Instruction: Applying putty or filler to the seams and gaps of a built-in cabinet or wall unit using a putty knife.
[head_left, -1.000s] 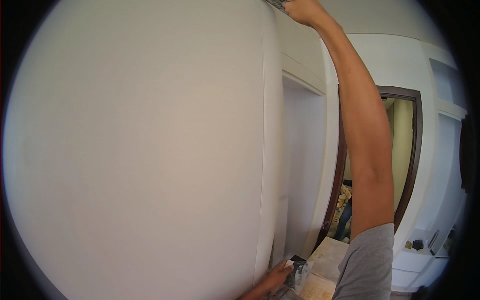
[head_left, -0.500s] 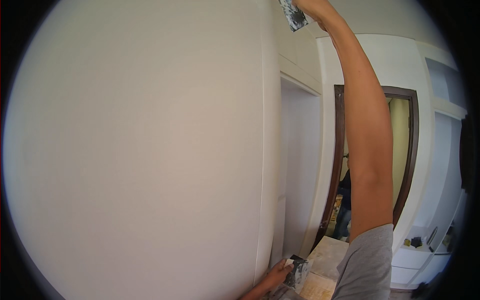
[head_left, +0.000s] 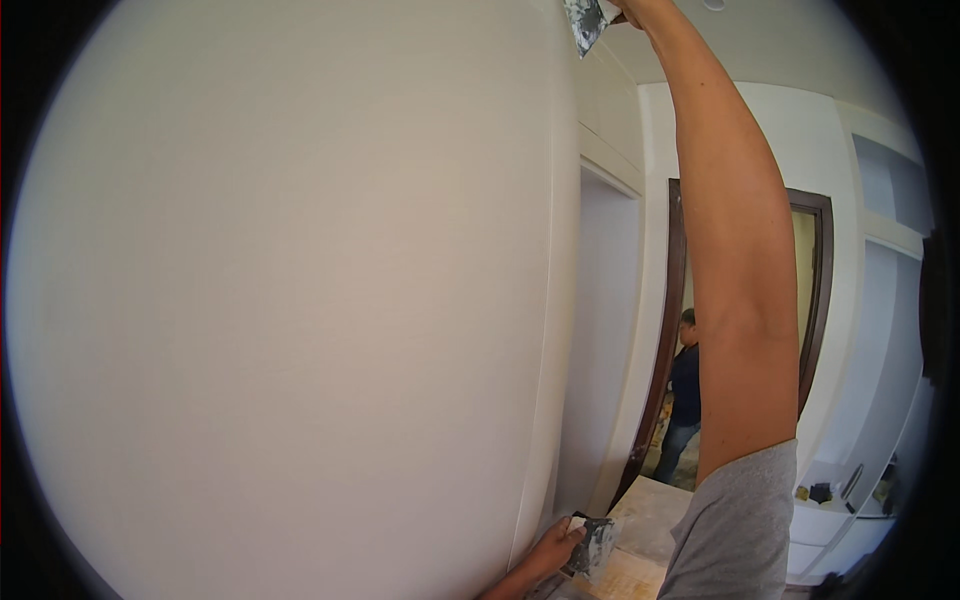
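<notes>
Raised high at the top edge, my right hand (head_left: 634,12) is closed round a putty knife (head_left: 585,25) whose blade is smeared with white filler. The blade is by the upper end of the pale wall's (head_left: 300,300) right-hand edge; whether it touches there I cannot tell. Low down near the bottom, my left hand (head_left: 553,550) grips a second putty knife (head_left: 594,545), its dark blade also streaked with white. Part of my right hand is cut off by the frame.
Beyond the wall's edge is a pale recess (head_left: 598,330). A dark-framed doorway (head_left: 822,260) stands farther back, with a person (head_left: 684,400) in it, partly behind my arm. Below lies a stained board-like surface (head_left: 650,515). White shelving (head_left: 885,330) is at the right.
The right putty knife has turned so its blade points more steeply down, and has shifted slightly. The view has moved a little. The person in the doorway shows more. My left hand looks unchanged.
</notes>
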